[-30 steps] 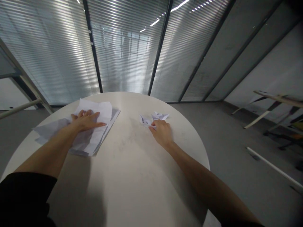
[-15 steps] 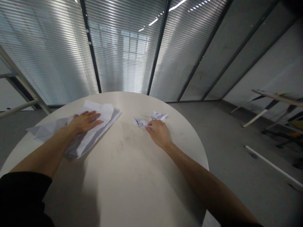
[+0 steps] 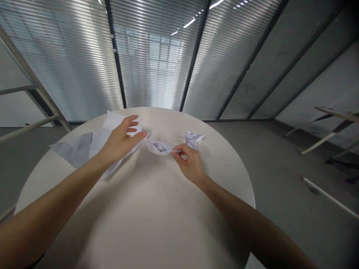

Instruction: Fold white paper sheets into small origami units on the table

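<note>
My right hand (image 3: 190,163) pinches one end of a folded white paper piece (image 3: 159,146) above the round white table (image 3: 157,209). My left hand (image 3: 122,141) is raised off the paper stack (image 3: 81,145), fingers spread, its fingertips close to the other end of that folded piece. The stack of creased white sheets lies at the table's far left. A second small folded paper figure (image 3: 194,139) rests on the table just beyond my right hand.
Glass walls with horizontal blinds (image 3: 157,63) stand behind the table. A slanted metal frame (image 3: 30,97) is at the left. Light-coloured table legs and frames (image 3: 331,130) lie on the grey floor to the right.
My right hand lifted one folded paper piece and carried it left toward the middle. My left hand rose off the paper stack and moved right to meet it.
</note>
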### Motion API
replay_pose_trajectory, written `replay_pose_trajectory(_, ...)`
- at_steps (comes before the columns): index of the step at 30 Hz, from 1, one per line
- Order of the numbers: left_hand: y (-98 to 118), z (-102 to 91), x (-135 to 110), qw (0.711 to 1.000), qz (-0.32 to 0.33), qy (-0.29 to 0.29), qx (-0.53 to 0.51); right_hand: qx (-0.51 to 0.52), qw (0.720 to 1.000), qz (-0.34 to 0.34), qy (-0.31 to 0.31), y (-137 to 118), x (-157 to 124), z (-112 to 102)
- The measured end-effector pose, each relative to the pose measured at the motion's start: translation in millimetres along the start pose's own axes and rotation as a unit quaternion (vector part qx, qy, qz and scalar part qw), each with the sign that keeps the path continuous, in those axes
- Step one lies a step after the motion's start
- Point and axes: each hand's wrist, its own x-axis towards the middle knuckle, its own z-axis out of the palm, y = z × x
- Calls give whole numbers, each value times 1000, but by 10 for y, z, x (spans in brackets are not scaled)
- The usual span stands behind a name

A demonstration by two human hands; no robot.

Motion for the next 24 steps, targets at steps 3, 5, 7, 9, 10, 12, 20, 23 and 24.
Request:
replay_pose_trajectory(3, 245, 213, -286, 974, -69, 37, -214, 37, 999, -4, -6, -99, -46, 33)
replay_pose_trajectory(5, 292, 325, -403, 955, -94, 46, -279, 43, 999, -18, -7, -138, -64, 35)
replay_pose_trajectory(7, 279, 397, -456, 949, -95, 81, -290, 41, 998, -39, 2, -163, -72, 24)
replay_pose_trajectory(9, 243, 430, -468, 931, -103, 141, -320, 37, 997, -62, 13, -178, -76, 10)
replay_pose_trajectory(10, 224, 437, -470, 920, -112, 155, -342, 35, 997, -72, 17, -182, -78, 5)
replay_pose_trajectory(12, 191, 446, -479, 904, -140, 129, -382, 28, 995, -90, 23, -179, -84, 3)
replay_pose_trajectory(20, 110, 504, -563, 875, -170, -13, -454, -5, 988, -151, 40, -118, -84, 9)
replay_pose_trajectory(23, 113, 495, -558, 858, -162, 5, -488, 1, 988, -145, 50, -110, -81, -3)
replay_pose_trajectory(24, 118, 489, -556, 856, -159, 7, -491, 11, 990, -131, 54, -104, -82, -2)
